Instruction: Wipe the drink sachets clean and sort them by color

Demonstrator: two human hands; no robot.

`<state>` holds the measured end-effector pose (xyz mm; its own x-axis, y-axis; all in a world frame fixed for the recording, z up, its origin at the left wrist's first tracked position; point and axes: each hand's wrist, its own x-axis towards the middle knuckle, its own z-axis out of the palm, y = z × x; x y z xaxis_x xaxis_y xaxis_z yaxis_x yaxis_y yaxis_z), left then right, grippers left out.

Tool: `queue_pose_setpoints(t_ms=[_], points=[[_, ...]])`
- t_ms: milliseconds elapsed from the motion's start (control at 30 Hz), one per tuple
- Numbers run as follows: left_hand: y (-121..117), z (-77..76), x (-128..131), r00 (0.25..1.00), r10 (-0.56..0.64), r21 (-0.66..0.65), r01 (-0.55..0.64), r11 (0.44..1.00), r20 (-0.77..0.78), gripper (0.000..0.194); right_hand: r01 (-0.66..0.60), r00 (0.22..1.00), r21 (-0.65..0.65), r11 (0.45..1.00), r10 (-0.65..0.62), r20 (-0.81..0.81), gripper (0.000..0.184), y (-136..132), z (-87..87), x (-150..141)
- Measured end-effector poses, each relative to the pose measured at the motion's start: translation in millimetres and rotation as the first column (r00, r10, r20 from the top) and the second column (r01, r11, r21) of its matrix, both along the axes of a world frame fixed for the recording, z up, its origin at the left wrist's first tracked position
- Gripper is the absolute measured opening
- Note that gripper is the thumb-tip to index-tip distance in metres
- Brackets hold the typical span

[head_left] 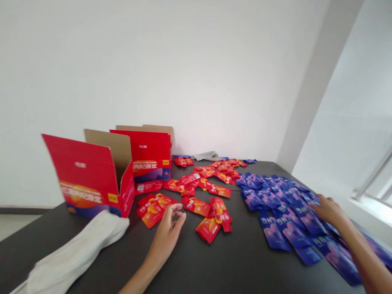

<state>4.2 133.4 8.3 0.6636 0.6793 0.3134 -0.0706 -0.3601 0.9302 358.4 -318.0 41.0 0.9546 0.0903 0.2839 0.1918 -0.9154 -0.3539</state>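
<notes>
My left hand [169,228] hovers above the dark table, beside a group of red pouches [154,209]. Its fingers are curled, with the thumb apart and nothing between them. At the right, my right hand [330,210] reaches into a wide spread of overlapping blue pouches [274,232]. Its fingertips are bent at the edge of one blue pouch, partly hidden and a little blurred. More red pouches [219,210] lie loose between the two hands, several overlapping.
Two open red cardboard boxes stand at the left, a nearer one [88,175] and a farther one [151,153]. A long white cloth [82,249] lies before the nearer box. Grey cloth [206,156] rests at the table's far edge. A railing [372,177] runs along the right.
</notes>
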Motion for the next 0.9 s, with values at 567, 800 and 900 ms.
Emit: queue_pose_setpoints(t_ms=[567,800,900], points=[[0.9,-1.1,-5.1,0.998,0.063,0.283,-0.069,0.957,0.030,0.022,-0.862,0.480,0.004,0.507,0.818,-0.319,0.038,331.8,45.1,-91.1],[-3.5,-10.9,-16.9,0.995,-0.071,0.416,0.094,0.905,-0.070,0.027,-0.849,0.525,-0.095,0.520,0.810,-0.260,0.030,435.2,28.1,-56.8],[0.6,-20.8,-14.6,0.987,-0.126,0.423,0.156,0.892,-0.097,0.034,-0.837,0.548,-0.136,0.531,0.805,-0.226,0.031,478.3,22.8,-39.1]])
